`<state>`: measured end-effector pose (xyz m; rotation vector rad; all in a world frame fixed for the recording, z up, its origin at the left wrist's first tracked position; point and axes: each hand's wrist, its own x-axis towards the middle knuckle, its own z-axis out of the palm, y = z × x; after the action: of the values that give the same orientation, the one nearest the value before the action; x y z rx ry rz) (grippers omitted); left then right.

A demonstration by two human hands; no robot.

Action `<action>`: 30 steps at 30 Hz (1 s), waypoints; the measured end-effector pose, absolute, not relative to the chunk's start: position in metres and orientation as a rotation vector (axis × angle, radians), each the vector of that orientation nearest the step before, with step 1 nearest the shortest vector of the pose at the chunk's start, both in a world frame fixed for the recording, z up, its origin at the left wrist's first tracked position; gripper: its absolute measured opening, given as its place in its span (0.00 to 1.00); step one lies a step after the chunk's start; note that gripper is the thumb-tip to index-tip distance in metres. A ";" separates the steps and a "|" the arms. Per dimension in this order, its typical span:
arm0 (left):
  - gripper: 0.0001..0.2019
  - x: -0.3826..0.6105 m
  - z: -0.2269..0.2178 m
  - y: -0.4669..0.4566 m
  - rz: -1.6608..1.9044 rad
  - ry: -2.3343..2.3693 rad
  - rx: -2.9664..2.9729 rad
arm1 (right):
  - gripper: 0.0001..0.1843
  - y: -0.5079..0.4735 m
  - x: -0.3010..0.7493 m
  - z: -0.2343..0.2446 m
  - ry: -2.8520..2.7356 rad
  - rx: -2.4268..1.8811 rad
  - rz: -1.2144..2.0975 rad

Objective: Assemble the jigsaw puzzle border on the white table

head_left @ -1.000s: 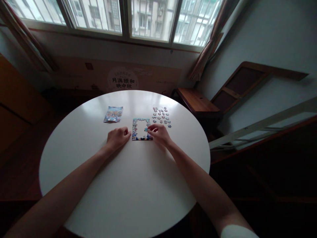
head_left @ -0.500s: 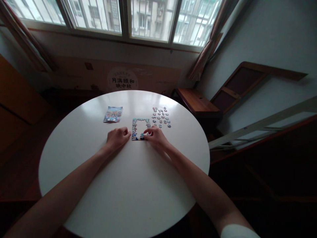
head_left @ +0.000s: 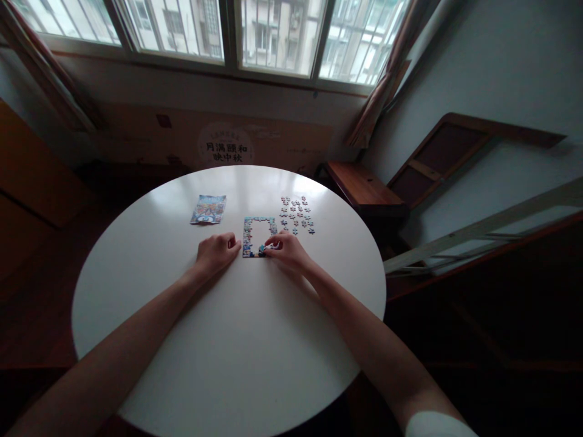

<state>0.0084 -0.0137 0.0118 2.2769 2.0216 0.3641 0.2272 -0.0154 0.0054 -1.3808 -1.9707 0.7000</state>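
A jigsaw puzzle lies on the white round table as a joined rectangular border around a pale, bare middle. My right hand is over its lower right part, thumb and fingertips pinching a small blue-green puzzle piece near the inner bottom edge. Whether that piece touches the border I cannot tell. To the left of the puzzle my left hand rests on the table, fingers curled in, with nothing visible in them. Several loose puzzle pieces are spread out in rough rows beyond my right hand.
A colourful picture sheet or packet lies on the far left of the white table. Beyond the table's right edge stands a wooden bench. Windows with bars and curtains are at the back.
My right hand has shifted very slightly at the puzzle's lower inner edge, the piece still at its fingertips. My left hand stays where it was.
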 end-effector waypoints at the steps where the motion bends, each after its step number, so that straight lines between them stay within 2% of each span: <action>1: 0.18 0.009 0.012 -0.014 0.359 2.023 2.273 | 0.06 -0.016 0.227 0.006 -1.973 -1.381 0.699; 18: 0.17 0.009 0.012 -0.014 0.377 2.016 2.263 | 0.05 -0.018 0.228 0.009 -1.997 -1.377 0.705; 30: 0.17 0.010 0.013 -0.014 0.370 2.022 2.256 | 0.11 -0.016 0.227 0.009 -2.020 -1.347 0.709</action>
<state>0.0098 -0.0142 0.0131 2.2564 2.0221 0.3701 0.2269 -0.0163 0.0092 -1.3472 -2.0203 0.7093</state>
